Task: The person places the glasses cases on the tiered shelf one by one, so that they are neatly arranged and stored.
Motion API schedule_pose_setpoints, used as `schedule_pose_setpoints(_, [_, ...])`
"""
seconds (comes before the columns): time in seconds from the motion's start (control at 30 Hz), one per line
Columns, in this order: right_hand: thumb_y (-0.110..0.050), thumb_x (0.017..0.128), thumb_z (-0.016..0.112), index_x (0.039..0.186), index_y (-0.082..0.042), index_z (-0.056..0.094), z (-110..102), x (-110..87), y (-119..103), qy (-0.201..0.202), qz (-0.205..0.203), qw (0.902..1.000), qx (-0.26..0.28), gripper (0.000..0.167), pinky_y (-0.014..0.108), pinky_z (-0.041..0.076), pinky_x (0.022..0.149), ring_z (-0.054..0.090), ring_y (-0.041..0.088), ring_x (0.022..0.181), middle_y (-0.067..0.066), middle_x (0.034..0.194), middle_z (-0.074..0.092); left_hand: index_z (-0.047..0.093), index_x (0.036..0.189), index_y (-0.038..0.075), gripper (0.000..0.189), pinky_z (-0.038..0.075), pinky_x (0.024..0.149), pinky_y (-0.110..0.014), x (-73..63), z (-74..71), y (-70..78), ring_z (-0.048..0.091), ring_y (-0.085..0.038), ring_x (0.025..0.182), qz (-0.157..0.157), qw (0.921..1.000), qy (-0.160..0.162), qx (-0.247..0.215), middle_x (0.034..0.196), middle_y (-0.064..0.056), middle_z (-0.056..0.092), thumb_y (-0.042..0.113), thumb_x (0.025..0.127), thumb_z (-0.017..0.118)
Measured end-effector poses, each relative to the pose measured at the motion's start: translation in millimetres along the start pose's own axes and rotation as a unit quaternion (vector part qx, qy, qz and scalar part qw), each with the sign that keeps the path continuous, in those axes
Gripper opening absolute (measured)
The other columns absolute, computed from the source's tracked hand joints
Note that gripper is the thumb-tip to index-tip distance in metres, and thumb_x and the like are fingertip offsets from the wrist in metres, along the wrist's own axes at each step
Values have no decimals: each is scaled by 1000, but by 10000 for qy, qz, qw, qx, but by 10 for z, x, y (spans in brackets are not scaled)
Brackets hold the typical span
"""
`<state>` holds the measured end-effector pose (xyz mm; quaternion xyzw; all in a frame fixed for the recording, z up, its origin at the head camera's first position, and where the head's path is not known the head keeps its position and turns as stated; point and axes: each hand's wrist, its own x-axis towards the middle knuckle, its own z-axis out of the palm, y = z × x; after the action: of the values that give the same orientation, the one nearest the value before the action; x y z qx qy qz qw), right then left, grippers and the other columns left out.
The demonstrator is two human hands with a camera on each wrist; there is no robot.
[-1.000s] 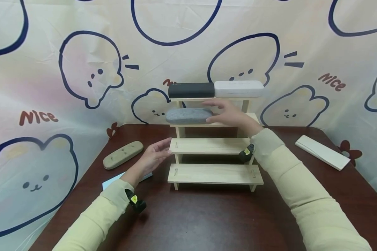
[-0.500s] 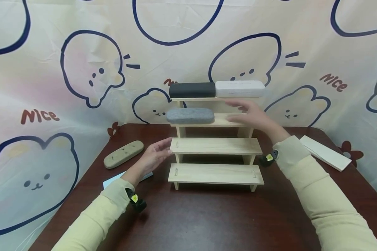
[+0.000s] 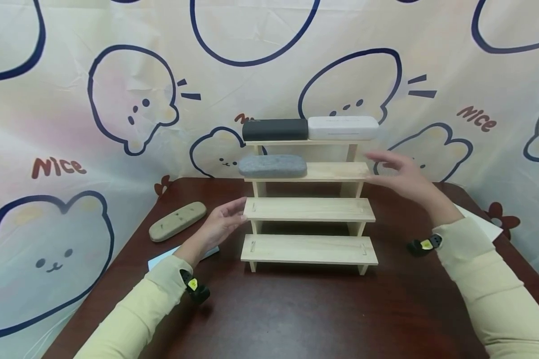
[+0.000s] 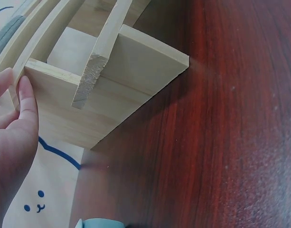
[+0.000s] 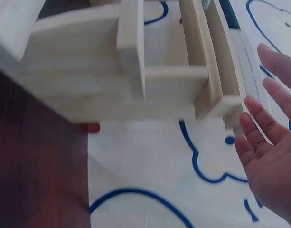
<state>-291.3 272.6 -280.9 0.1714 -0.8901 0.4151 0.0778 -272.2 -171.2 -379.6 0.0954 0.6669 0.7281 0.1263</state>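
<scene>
A light wooden tiered display stand [image 3: 309, 209] stands mid-table. With thumb and fingers my left hand [image 3: 222, 222] pinches the left end of one of its middle boards; the left wrist view shows the board's end [image 4: 15, 92] between them. A grey glasses case [image 3: 272, 166] lies on the left half of the second board from the top. On the top board a black glasses case [image 3: 275, 129] and a white glasses case [image 3: 343, 128] lie end to end. My right hand [image 3: 402, 174] hovers right of the stand, fingers spread, holding nothing.
Left of the stand a beige spotted glasses case [image 3: 177, 222] lies on the dark red table [image 3: 305, 314]. A light blue flat object [image 3: 161, 258] is partly behind the left wrist. A white case [image 3: 481, 223] at the right is partly covered by the right sleeve. A printed cloth hangs behind.
My right hand has left the grey glasses case and moved rightward past the stand's edge. The grey case stays on its board. My left hand keeps its hold on the stand.
</scene>
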Motion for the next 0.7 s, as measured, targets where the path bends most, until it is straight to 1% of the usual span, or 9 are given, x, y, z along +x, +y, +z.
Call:
schedule_pose_setpoints(0.23, [-27,89,72,144,-13,47,-183,-279,187,139,99,9996,-202,63,65,29,103,35,36,133,13,147,44,37,149,6,58,38,106,-38,-5,5,-2,49,-28,127,-58,10000,77,6,147,-15,42,0,95,59])
schedule_pose_setpoints(0.33, [-28,89,72,146,-14,45,-238,-396,318,211,283,9992,-193,64,65,32,101,37,37,132,12,148,42,37,149,6,59,37,106,-38,-3,10,-2,49,-27,127,-45,10000,34,6,147,-15,42,0,95,59])
schedule_pose_setpoints(0.43, [-31,90,71,148,-14,42,-295,-511,460,300,506,9980,-240,67,67,32,99,37,40,132,14,149,40,36,149,5,59,36,107,-40,-2,10,-2,48,-28,128,-28,10000,-25,-39,147,-15,41,-1,95,58])
schedule_pose_setpoints(0.5, [-34,91,69,149,-14,41,-333,-578,549,355,634,9969,-310,68,69,32,97,40,37,128,17,148,40,36,149,5,59,35,108,-41,-3,9,-3,48,-28,128,-34,9999,-45,-103,147,-16,41,-2,94,58])
schedule_pose_setpoints(0.57, [-34,91,69,149,-13,40,-366,-628,637,393,699,9961,-361,68,70,30,98,42,30,125,19,146,42,36,149,5,59,34,109,-42,-5,6,-1,48,-28,128,-26,9999,-53,-102,147,-16,41,-3,95,57])
schedule_pose_setpoints(0.63, [-34,92,68,149,-13,39,-385,-675,724,422,766,9951,-470,67,68,33,97,44,24,118,20,144,44,36,149,5,59,33,109,-42,-8,3,1,48,-28,128,-19,9999,-57,-98,147,-16,41,-3,95,56])
schedule_pose_setpoints(0.67, [-33,92,67,149,-13,39,-395,-696,768,434,786,9946,-515,67,66,34,96,44,22,116,20,144,44,35,149,5,58,33,109,-43,-8,3,1,47,-28,129,-15,9999,-67,-94,147,-16,40,-3,95,56])
schedule_pose_setpoints(0.7, [-33,93,67,149,-13,39,-407,-720,812,442,799,9944,-535,66,65,35,96,44,23,117,20,144,44,35,149,4,58,32,109,-43,-7,3,1,47,-28,129,-6,9999,-76,-94,148,-16,40,-3,95,56])
